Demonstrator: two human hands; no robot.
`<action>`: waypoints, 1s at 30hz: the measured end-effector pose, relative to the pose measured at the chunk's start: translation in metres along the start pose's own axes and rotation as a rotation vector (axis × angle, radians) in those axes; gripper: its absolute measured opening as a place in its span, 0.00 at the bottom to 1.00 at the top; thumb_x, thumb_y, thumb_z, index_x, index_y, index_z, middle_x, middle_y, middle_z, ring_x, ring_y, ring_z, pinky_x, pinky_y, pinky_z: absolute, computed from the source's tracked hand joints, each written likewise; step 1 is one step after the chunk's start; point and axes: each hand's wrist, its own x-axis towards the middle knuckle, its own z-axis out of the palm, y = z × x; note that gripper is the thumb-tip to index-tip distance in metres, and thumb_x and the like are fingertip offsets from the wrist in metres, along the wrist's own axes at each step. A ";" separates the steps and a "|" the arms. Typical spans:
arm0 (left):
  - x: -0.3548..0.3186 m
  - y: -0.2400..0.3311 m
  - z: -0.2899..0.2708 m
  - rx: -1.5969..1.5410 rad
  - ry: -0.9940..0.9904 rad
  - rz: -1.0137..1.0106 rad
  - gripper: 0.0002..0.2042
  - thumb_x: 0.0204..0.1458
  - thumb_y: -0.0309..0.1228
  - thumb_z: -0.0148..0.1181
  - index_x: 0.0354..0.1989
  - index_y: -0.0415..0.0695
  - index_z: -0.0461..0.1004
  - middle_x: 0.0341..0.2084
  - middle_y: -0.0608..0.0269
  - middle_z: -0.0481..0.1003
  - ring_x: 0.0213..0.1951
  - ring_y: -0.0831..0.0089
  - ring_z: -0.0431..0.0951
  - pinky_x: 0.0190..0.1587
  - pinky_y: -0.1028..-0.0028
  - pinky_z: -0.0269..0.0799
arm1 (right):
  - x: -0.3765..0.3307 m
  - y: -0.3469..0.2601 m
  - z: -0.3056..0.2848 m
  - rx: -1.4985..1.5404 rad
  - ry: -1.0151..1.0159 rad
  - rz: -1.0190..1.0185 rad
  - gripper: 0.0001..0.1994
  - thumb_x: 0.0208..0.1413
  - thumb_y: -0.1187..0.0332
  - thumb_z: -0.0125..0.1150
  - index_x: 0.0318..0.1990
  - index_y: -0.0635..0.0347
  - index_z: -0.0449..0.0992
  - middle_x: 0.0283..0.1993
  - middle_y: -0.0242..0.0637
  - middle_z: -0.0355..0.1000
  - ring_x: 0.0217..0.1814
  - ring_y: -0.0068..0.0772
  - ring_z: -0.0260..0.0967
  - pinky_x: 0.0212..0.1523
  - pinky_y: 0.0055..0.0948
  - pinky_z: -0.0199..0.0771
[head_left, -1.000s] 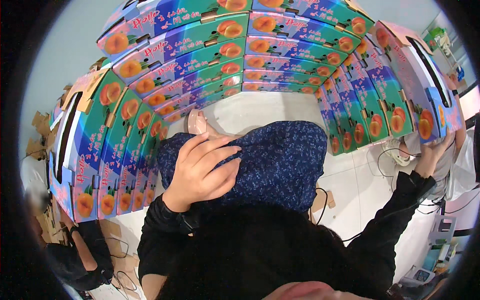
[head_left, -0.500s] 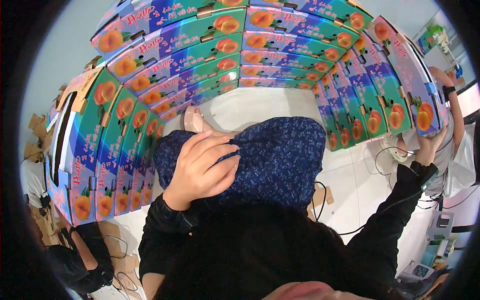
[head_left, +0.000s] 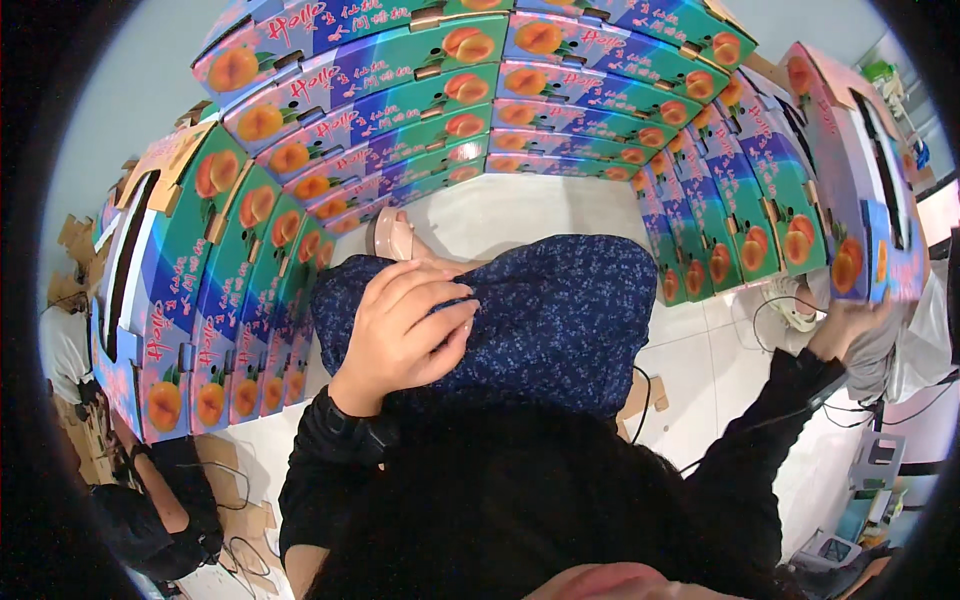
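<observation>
The left hand (head_left: 405,325) is seen bent at the wrist, its curled fingers gathered on the dark blue patterned skirt (head_left: 560,320) that is spread over the lap at the centre of the view. The right hand (head_left: 845,325) is stretched far out to the side in a black sleeve, fingers closed under the lower edge of a peach-printed carton (head_left: 860,180) that is held tilted on end. Walls of stacked fruit cartons (head_left: 430,100) are ranged around the seated person on the white tiled floor (head_left: 520,205).
</observation>
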 end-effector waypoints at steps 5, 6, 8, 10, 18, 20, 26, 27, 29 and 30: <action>0.001 -0.022 0.001 -0.147 0.026 -0.134 0.17 0.38 0.30 0.64 0.40 0.44 0.74 0.40 0.60 0.74 0.45 0.61 0.73 0.50 0.63 0.65 | -0.011 0.022 -0.094 -0.879 -0.084 -1.229 0.34 0.46 0.61 0.62 0.59 0.68 0.58 0.60 0.50 0.61 0.60 0.49 0.62 0.62 0.48 0.59; 0.004 -0.027 0.002 -0.230 0.055 -0.211 0.20 0.38 0.30 0.65 0.44 0.43 0.73 0.41 0.59 0.73 0.46 0.60 0.72 0.49 0.64 0.65 | -0.024 0.019 -0.084 -0.884 -0.081 -1.232 0.34 0.46 0.61 0.62 0.59 0.68 0.58 0.60 0.50 0.61 0.60 0.49 0.62 0.62 0.48 0.59; 0.004 -0.042 -0.001 -0.401 0.152 -0.266 0.28 0.43 0.37 0.63 0.54 0.38 0.64 0.50 0.51 0.69 0.53 0.59 0.68 0.57 0.63 0.59 | -0.068 0.014 -0.046 -0.788 -0.076 -1.313 0.33 0.31 0.79 0.67 0.49 0.60 0.58 0.53 0.43 0.56 0.50 0.49 0.64 0.53 0.50 0.64; 0.020 -0.038 -0.004 -0.693 0.403 -0.332 0.32 0.46 0.41 0.61 0.57 0.36 0.60 0.54 0.48 0.65 0.57 0.57 0.65 0.59 0.61 0.56 | -0.079 0.004 -0.043 -1.024 0.052 -1.416 0.30 0.34 0.73 0.67 0.49 0.61 0.59 0.50 0.40 0.61 0.45 0.42 0.66 0.51 0.44 0.65; 0.098 -0.004 -0.056 0.037 0.259 0.111 0.56 0.30 0.59 0.69 0.64 0.35 0.50 0.60 0.45 0.58 0.63 0.53 0.57 0.63 0.58 0.50 | -0.126 -0.023 0.034 -0.184 -0.911 -0.478 0.40 0.33 0.71 0.70 0.57 0.65 0.54 0.55 0.49 0.61 0.54 0.45 0.64 0.56 0.43 0.64; 0.100 0.004 -0.057 0.069 -0.028 0.090 0.60 0.24 0.54 0.74 0.65 0.34 0.48 0.61 0.43 0.56 0.63 0.52 0.57 0.63 0.60 0.49 | -0.130 -0.032 0.053 -0.079 -1.060 -0.243 0.42 0.33 0.70 0.71 0.59 0.65 0.53 0.57 0.51 0.61 0.56 0.45 0.64 0.57 0.43 0.63; 0.082 -0.026 -0.004 -0.520 -0.330 0.046 0.57 0.26 0.48 0.75 0.64 0.36 0.48 0.60 0.46 0.57 0.61 0.53 0.59 0.62 0.62 0.52 | -0.178 -0.049 0.114 -0.499 -0.841 -0.117 0.50 0.28 0.55 0.73 0.61 0.68 0.55 0.58 0.52 0.63 0.59 0.44 0.63 0.60 0.42 0.61; 0.076 -0.029 0.002 -0.681 -0.333 -0.025 0.57 0.25 0.45 0.77 0.64 0.35 0.48 0.60 0.46 0.58 0.61 0.56 0.59 0.63 0.64 0.51 | -0.183 -0.049 0.119 -0.700 -0.669 -0.121 0.53 0.26 0.48 0.74 0.60 0.69 0.57 0.57 0.51 0.64 0.59 0.43 0.63 0.60 0.41 0.60; 0.062 -0.034 0.009 -0.779 -0.273 -0.105 0.56 0.24 0.42 0.77 0.64 0.36 0.48 0.59 0.48 0.58 0.61 0.59 0.59 0.63 0.66 0.51 | -0.141 -0.040 0.098 -0.603 -0.890 -0.275 0.51 0.29 0.44 0.72 0.60 0.68 0.58 0.57 0.50 0.64 0.60 0.44 0.63 0.61 0.42 0.58; 0.058 -0.038 0.016 -0.878 -0.220 -0.177 0.56 0.23 0.39 0.78 0.63 0.36 0.48 0.59 0.50 0.58 0.61 0.62 0.58 0.62 0.67 0.51 | -0.119 -0.034 0.088 -0.497 -1.095 -0.432 0.50 0.31 0.41 0.69 0.59 0.68 0.60 0.57 0.50 0.64 0.60 0.45 0.63 0.62 0.43 0.56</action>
